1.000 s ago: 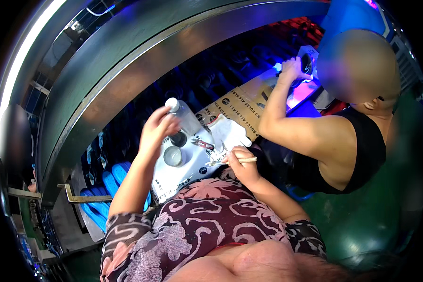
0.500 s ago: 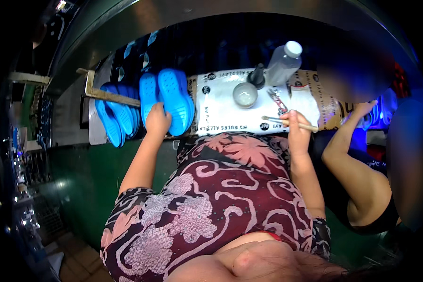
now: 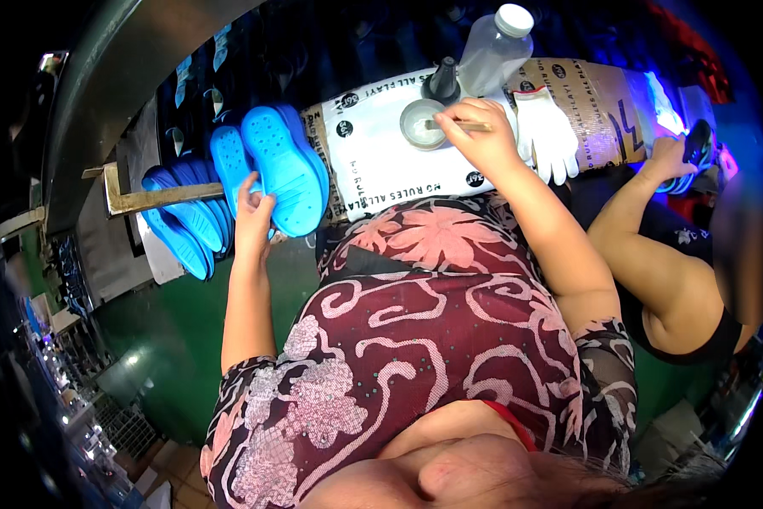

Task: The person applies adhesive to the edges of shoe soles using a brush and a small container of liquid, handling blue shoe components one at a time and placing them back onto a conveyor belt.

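Note:
My right hand (image 3: 487,140) pinches a thin brush with a pale wooden handle (image 3: 478,126). The brush's tip dips into a small round bowl (image 3: 412,136) holding something pale. At the left, my left hand (image 3: 254,212) is closed at the lower edge of a blue shoe sole (image 3: 229,157), its fingers bent around it and partly hiding it. Right beside that hand lies a stack of similar blue soles (image 3: 284,170), with holes and grooves on the upper one. Exactly how the fingers grip is partly hidden.
More blue soles (image 3: 182,220) lie left, under a wooden bar (image 3: 165,198). Behind the bowl stand a dark bottle (image 3: 442,83) and a clear white-capped bottle (image 3: 493,55). A white glove (image 3: 549,136) lies right. A co-worker's arm (image 3: 623,208) is at far right.
My right hand has moved left and away from me, bringing the brush into the bowl. My left hand has shifted down to the soles' near edge. The view has tilted.

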`<state>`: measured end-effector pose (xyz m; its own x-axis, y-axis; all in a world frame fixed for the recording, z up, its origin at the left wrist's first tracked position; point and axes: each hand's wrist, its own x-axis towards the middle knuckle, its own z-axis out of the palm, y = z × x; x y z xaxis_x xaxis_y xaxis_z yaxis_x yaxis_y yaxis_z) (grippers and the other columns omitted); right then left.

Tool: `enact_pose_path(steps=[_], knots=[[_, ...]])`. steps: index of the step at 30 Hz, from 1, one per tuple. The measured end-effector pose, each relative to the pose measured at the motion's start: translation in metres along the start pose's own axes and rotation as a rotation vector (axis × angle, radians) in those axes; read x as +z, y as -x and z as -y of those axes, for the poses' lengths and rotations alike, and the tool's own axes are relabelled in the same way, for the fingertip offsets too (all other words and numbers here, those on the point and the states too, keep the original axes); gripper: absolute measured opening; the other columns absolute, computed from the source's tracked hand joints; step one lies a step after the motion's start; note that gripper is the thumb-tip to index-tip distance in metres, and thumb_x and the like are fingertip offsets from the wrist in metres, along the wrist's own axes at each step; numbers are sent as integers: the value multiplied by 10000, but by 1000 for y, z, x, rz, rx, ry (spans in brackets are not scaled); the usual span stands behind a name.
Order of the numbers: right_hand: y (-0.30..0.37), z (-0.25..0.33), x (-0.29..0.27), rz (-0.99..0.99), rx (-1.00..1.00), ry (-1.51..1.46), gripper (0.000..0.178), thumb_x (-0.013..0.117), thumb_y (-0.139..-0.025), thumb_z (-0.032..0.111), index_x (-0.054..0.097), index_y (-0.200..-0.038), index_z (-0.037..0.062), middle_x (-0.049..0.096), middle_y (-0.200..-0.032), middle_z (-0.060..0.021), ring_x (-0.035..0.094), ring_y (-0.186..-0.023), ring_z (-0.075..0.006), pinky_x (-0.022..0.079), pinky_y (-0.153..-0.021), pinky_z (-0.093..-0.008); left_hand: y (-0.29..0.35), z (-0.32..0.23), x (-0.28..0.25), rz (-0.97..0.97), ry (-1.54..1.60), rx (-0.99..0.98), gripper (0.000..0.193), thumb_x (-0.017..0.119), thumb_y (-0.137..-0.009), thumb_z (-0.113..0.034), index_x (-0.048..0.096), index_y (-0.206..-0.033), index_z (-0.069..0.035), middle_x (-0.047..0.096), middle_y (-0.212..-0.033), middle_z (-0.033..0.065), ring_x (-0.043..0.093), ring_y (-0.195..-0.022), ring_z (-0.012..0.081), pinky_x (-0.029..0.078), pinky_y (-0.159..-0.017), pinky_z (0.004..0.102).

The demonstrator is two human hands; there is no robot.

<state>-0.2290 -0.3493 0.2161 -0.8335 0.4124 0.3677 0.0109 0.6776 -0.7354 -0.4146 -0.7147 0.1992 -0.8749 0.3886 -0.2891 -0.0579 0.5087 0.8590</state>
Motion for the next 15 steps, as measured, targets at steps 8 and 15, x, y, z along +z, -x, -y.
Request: enact_pose_path(steps=[8, 15], knots=[[-7, -6, 27, 21, 0, 98, 166, 710, -761, 232, 671, -694, 85, 623, -684, -46, 602, -707, -267, 425, -746, -377, 23, -34, 10, 246, 710, -468, 430, 603, -828, -88, 473, -1228, 4, 622, -1023, 62, 611, -764, 121, 502, -597, 237], [-3, 6, 10, -25, 87, -75, 176, 705, -780, 217, 672, -720, 55, 632, -679, -61, 605, -679, -257, 444, -685, -350, 28, -36, 23, 347, 816, -380, 525, 636, -808, -121, 416, -1277, -32, 601, -999, 82, 586, -655, 127, 437, -429, 210]])
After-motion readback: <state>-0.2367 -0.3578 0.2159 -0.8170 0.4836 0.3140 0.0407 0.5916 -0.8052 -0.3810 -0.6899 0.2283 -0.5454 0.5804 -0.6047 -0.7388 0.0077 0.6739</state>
